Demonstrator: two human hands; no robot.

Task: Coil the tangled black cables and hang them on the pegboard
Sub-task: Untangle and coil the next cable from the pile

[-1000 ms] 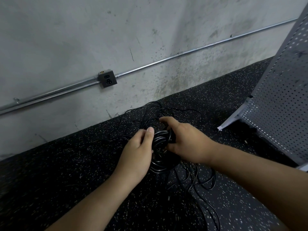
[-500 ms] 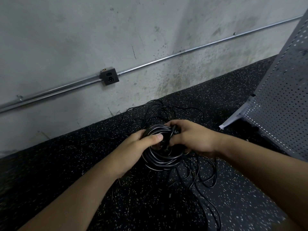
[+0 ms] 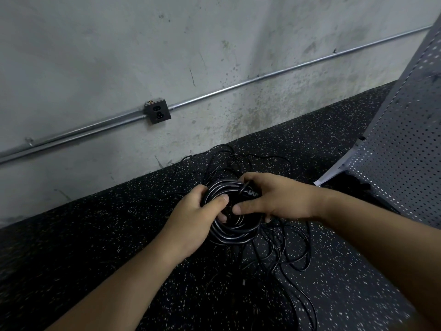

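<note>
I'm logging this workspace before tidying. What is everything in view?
coiled cable: one bundle, black, centre, held in both hands
loose cables: several tangled strands, black, on the floor around the bundle
pegboard: one, grey, right edge
outlet: one, dark grey, on the wall
pipes: at least two, silver, along the wall, meeting the outlet
wall: one, grey concrete, behind
floor: one, black with pale specks
left hand: one, gripping the bundle's left side
right hand: one, gripping its right side

Workshop or utility room: concrete wall (image 3: 119, 44), exposed conduit (image 3: 238, 85), pegboard (image 3: 405, 163).
</note>
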